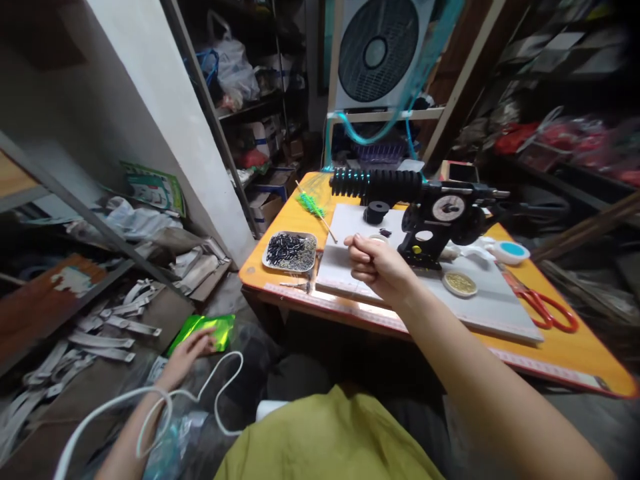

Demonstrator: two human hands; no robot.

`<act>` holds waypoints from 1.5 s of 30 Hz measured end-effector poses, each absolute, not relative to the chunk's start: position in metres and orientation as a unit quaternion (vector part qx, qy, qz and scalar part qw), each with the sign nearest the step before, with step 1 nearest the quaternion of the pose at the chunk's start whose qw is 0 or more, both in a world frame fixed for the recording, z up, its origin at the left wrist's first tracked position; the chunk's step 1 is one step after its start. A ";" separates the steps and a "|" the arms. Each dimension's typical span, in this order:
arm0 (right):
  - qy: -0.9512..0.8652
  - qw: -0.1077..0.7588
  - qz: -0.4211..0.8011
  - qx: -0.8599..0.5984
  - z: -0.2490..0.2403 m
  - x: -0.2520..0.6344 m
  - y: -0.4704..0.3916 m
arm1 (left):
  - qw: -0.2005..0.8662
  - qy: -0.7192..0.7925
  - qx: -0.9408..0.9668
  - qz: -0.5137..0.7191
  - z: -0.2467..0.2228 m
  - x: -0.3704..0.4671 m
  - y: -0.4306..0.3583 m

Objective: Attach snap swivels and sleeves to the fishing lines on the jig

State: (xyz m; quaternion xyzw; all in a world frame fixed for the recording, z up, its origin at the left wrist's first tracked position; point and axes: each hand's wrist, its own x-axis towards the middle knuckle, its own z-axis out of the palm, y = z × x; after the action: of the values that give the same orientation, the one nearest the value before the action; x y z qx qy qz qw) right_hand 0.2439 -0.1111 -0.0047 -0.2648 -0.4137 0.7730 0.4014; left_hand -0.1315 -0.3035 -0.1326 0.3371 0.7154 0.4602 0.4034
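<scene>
My right hand (376,265) is closed, thumb against curled fingers, above the front of a pale board (345,230). Whatever it may pinch is too small to make out. Just beyond it stands a black machine (440,217) with a ribbed arm, a round dial and a black spool (376,212) below. Low on the left, my left hand (196,345) has loosely bent, parted fingers and overlaps a shiny green packet (186,325); contact with it is unclear. A white cord (220,373) loops beside that forearm.
On the orange table (253,270), a tray (316,250) holds small black and metallic pieces. Nearby lies a stick with green fringe (311,203). To the right are a dish of gold-coloured bits (460,283) and red-handled scissors (543,307). A box fan (379,50) stands behind.
</scene>
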 end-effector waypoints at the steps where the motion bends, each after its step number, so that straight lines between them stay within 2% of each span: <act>1: -0.413 0.397 0.775 -0.268 -0.005 0.242 -0.116 | 0.409 0.693 0.352 0.478 -0.119 -0.133 -0.290; 5: -0.420 0.375 0.776 -0.285 -0.011 0.232 -0.151 | 0.470 0.574 0.417 0.525 -0.055 -0.107 -0.235; 9: -0.444 0.367 0.755 -0.312 -0.027 0.227 -0.198 | 0.595 0.449 0.452 0.490 -0.017 -0.027 -0.194; 14: -0.537 0.319 0.702 -0.341 -0.063 0.224 -0.251 | 0.731 0.332 0.403 0.440 -0.026 0.072 -0.195; 18: -0.660 0.290 0.598 -0.350 -0.075 0.239 -0.268 | 0.766 0.289 0.343 0.460 -0.051 0.107 -0.219; 22: -0.765 0.321 0.408 -0.382 -0.041 0.299 -0.247 | 0.776 0.292 0.304 0.470 -0.071 0.115 -0.236; 23: -0.780 0.351 0.313 -0.412 -0.027 0.320 -0.235 | 0.777 0.295 0.299 0.469 -0.074 0.116 -0.237; 24: -0.801 0.383 0.047 -0.458 -0.012 0.342 -0.219 | 0.778 0.299 0.296 0.467 -0.077 0.116 -0.238; 25: -0.777 0.406 -0.060 -0.477 0.002 0.364 -0.202 | 0.778 0.303 0.295 0.465 -0.079 0.117 -0.238; 29: -0.705 0.395 -0.245 -0.535 0.034 0.438 -0.130 | 0.772 0.313 0.313 0.455 -0.084 0.118 -0.234; 33: -0.713 0.310 -0.307 -0.548 0.022 0.476 -0.087 | 0.761 0.324 0.340 0.449 -0.091 0.119 -0.231; 38: -0.715 0.266 -0.348 -0.545 0.010 0.496 -0.060 | 0.727 0.336 0.364 0.476 -0.093 0.115 -0.224; 45: -0.764 0.219 -0.337 -0.506 -0.002 0.506 -0.016 | 0.646 0.348 0.406 0.545 -0.053 0.112 -0.161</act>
State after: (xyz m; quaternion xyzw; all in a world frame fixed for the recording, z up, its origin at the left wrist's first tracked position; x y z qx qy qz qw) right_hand 0.5064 -0.0156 -0.0020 -0.5057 -0.7636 -0.3367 0.2189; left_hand 0.1124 -0.1608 -0.0530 0.4061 0.3483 0.5447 0.6458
